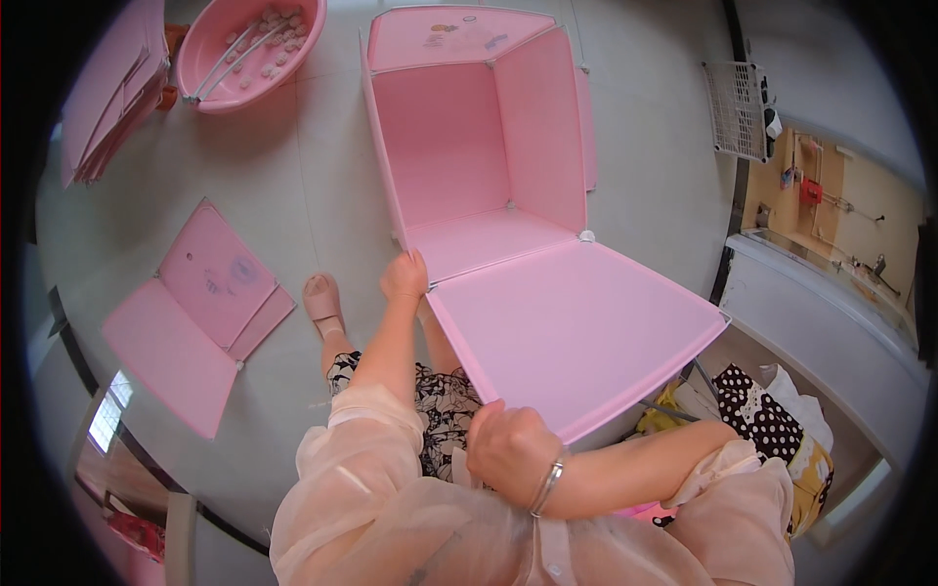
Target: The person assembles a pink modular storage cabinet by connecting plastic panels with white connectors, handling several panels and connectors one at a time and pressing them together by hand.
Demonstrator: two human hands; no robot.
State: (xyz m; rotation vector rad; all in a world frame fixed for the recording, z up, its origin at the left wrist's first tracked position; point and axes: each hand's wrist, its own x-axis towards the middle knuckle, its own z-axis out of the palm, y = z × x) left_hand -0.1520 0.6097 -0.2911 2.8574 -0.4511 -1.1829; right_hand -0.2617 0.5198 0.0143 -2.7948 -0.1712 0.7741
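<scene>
A pink panel cube (pixel 445 127) with thin metal edge frames and white corner connectors (pixel 586 236) stands ahead of me, its near side showing the hollow inside. From its lower front edge a flat pink panel (pixel 586 332) reaches out toward me. My left hand (pixel 404 276) is closed on the corner where cube and panel meet; the connector there is mostly hidden by my fingers. At the panel's near corner my right hand (pixel 513 451) is curled around the edge, with a bracelet (pixel 549 488) on its wrist.
Joined pink panels (pixel 186 313) lie on the floor at left. Behind them are stacked pink panels (pixel 122 93) and a pink basin (pixel 234 93) holding white connectors and metal rods. A white wire rack (pixel 735 112) stands at far right, and cloths (pixel 757 410) lie at lower right.
</scene>
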